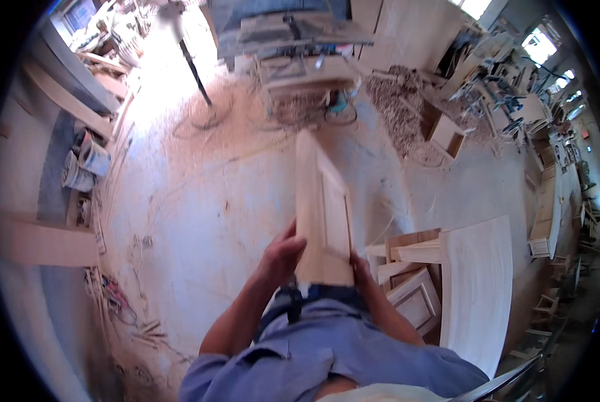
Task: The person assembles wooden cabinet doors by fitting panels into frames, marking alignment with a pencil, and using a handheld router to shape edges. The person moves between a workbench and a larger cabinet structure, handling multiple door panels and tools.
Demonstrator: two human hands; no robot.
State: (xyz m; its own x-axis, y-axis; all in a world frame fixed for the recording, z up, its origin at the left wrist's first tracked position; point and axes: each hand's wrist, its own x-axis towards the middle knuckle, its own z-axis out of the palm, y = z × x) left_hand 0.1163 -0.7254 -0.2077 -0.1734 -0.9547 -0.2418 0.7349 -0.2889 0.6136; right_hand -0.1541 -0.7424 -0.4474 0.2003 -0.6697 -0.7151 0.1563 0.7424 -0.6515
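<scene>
A long, pale wooden frame-and-panel piece with a recessed moulded face [335,208] was between the two hands, in front of the waist, its near end close to the body and its far end reaching well beyond the fingertips. The left hand [283,256] closed on its left edge, thumb laid along the wood; the right hand [362,271] held the opposite edge a little nearer the body, with most of its fingers hidden, so how they curled could not be told. Both bare forearms slanted inward from blue-grey rolled sleeves [221,367], the left elbow bent outward. Just right of the right fingers stood a pale, open-fronted wooden cabinet with a broad side board [475,288]. Well beyond the fingertips were a dusty workbench [307,70] and, ahead to the right, a small open wooden box [446,137] beside brown wood shavings [394,107]. Far left of the left fingers stood pale, dirty plastic buckets [93,157].
</scene>
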